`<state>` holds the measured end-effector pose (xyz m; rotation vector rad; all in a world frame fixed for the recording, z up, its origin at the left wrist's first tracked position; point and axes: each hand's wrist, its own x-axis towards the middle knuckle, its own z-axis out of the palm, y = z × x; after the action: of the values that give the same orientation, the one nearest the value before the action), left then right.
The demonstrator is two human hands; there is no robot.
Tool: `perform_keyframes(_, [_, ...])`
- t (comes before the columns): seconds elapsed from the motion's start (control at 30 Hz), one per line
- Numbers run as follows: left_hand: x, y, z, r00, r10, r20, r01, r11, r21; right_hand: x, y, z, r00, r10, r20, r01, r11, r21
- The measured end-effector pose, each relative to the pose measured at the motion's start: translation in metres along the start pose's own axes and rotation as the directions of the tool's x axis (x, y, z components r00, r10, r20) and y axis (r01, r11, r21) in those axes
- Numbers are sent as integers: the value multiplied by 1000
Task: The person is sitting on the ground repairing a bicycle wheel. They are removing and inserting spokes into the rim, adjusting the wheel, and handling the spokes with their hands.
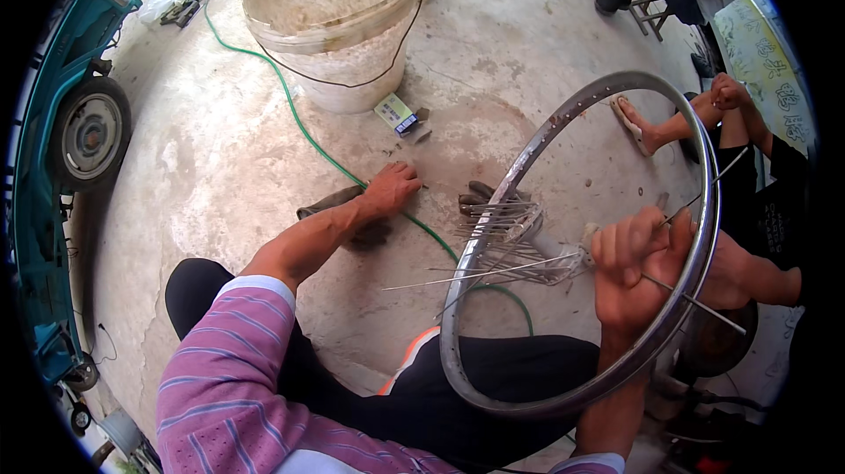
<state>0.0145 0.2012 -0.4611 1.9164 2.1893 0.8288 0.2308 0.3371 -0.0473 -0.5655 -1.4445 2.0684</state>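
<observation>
A bare metal bicycle rim (466,276) stands tilted around my right forearm, in front of my knees. Inside it, my right hand (629,271) is closed around a wheel hub (583,256), mostly hidden by the fingers. Many thin metal spokes (519,263) hang off the hub to the left, and a few poke out past the rim on the right. Low over the floor, my left hand (393,188) has its fingers curled together beside the green hose; what they hold, if anything, is hidden. A dark glove (330,201) lies under that wrist.
A large whitish bucket (339,69) stands ahead, with a small box (396,113) beside it. The green hose (295,109) crosses the floor. Another dark glove (482,195) lies behind the spokes. A teal vehicle (44,148) is at left. People sit at right; a bare limb (748,271) reaches near the rim.
</observation>
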Motion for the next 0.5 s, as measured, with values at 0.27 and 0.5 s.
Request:
perform_keyframes(0.27, [-15,-22,-29,973,-227,39,224,972,70,0,5,-3,998,6,62,-11,997,71])
perform_keyframes(0.5, [-10,-17,-12,957,-255,-139,264,963,47,6,18,0,999,32,4,-32,999,27])
